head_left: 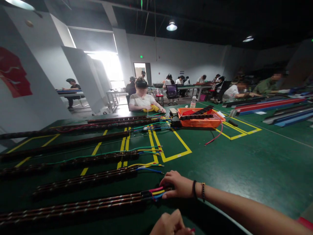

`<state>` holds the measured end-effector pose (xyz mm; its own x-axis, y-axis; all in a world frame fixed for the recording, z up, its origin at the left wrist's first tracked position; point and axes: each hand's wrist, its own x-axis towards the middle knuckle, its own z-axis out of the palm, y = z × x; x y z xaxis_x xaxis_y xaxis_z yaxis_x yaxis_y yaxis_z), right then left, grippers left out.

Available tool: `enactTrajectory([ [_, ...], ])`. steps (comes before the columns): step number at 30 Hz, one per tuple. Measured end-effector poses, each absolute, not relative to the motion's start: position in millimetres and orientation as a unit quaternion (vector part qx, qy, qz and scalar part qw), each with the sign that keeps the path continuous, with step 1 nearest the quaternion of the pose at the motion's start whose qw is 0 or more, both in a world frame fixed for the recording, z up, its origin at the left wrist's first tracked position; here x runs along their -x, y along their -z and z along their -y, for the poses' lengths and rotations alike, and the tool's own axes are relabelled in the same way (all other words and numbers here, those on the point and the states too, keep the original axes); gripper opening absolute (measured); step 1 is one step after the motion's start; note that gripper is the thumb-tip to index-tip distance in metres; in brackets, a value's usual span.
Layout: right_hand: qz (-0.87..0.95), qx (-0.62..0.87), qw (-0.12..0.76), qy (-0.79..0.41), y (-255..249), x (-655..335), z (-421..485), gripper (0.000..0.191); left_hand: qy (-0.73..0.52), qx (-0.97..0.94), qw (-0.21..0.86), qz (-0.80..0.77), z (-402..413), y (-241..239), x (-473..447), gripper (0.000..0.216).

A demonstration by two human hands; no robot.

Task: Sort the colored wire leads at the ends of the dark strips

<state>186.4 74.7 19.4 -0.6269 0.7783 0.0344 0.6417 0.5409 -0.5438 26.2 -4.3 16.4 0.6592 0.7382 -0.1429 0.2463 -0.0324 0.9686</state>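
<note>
My right hand, with a black band and a beaded bracelet at the wrist, is closed around the end of a wire bundle. Pink, yellow and blue wires run from its fingers into a long dark strip with brown rods and light marks. The wire tips are hidden under that hand. At the bottom edge, my left hand has its fingers curled, partly cut off by the frame. A small pink spot shows at its fingers; what it grips, if anything, cannot be made out.
Several similar dark strips with loose wire ends lie to the left on the green table, marked with yellow tape. Farther back stand an orange basket and a bottle. A person sits opposite; long rails lie right.
</note>
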Motion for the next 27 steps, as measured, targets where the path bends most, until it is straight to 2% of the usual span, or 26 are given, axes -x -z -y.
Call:
enactTrajectory([
  [4, 0.877, 0.38, 0.069, -0.288, -17.3, -178.7, -87.4, 0.046, -0.199, -0.715, 0.555, -0.376, -1.4, -8.7, -26.7, 0.061],
  [7, 0.858, 0.377, 0.015, -0.347, -21.6, -177.5, -93.8, 0.049, -0.201, -0.674, 0.584, -0.405, -2.2, -6.6, -28.4, 0.063],
  [11, 0.849, 0.385, -0.036, -0.36, -32.0, -175.2, -99.2, 0.048, -0.194, -0.584, 0.642, -0.456, -5.0, -1.7, -32.0, 0.067],
  [15, 0.858, 0.364, -0.085, -0.354, -41.0, -170.3, -105.8, 0.041, -0.211, -0.531, 0.719, -0.396, -10.7, 7.3, -35.7, 0.071],
  [20, 0.867, 0.339, -0.147, -0.334, -49.0, -162.7, -113.0, 0.027, -0.278, -0.434, 0.788, -0.337, -13.7, 11.0, -38.5, 0.064],
  [23, 0.877, 0.346, -0.15, -0.296, -53.9, -158.3, -112.3, 0.024, -0.289, -0.352, 0.832, -0.318, -12.6, 8.8, -36.4, 0.059],
  [27, 0.903, 0.346, -0.133, -0.215, -55.7, -155.6, -105.2, 0.025, -0.277, -0.237, 0.899, -0.241, -10.9, 7.5, -31.9, 0.041],
])
